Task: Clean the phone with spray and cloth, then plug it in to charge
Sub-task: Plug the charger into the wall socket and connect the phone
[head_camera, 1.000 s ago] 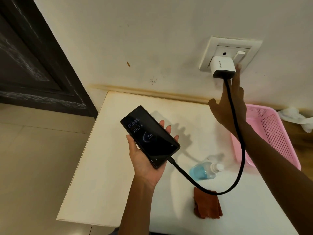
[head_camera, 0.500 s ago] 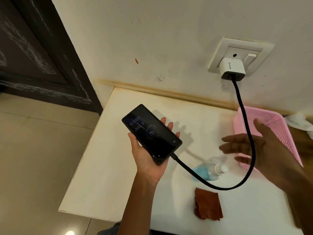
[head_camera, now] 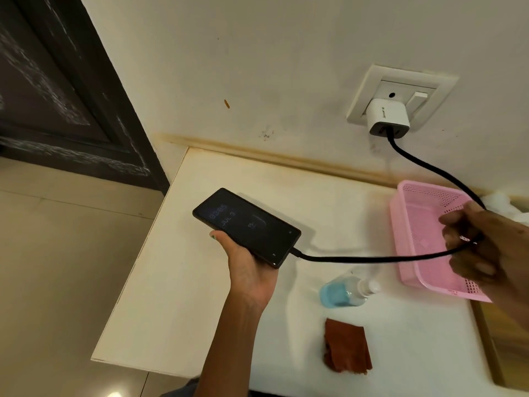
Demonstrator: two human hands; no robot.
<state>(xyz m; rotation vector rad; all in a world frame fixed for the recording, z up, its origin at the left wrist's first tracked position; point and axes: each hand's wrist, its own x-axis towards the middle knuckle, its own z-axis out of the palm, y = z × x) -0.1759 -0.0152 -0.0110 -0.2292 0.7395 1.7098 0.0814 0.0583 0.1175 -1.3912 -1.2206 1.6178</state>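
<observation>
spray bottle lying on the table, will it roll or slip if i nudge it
The spray bottle lies on its side and looks rounded, so it probably rolls. Blue liquid only partly fills it, so it is likely light and may slosh. The clear plastic looks smooth, perhaps slippery.

A black phone (head_camera: 246, 227) with pale blue screen digits trails a black cable (head_camera: 372, 257) from a white charger (head_camera: 385, 117), while a blue-filled spray bottle (head_camera: 343, 292), rust-red cloth (head_camera: 346, 349) and perforated pink basket (head_camera: 415, 253) sit on the cream desk (head_camera: 177, 282).

Lit phone (head_camera: 246, 227) in left hand (head_camera: 248, 267), cable (head_camera: 372, 257) in right hand (head_camera: 481, 247).
</observation>
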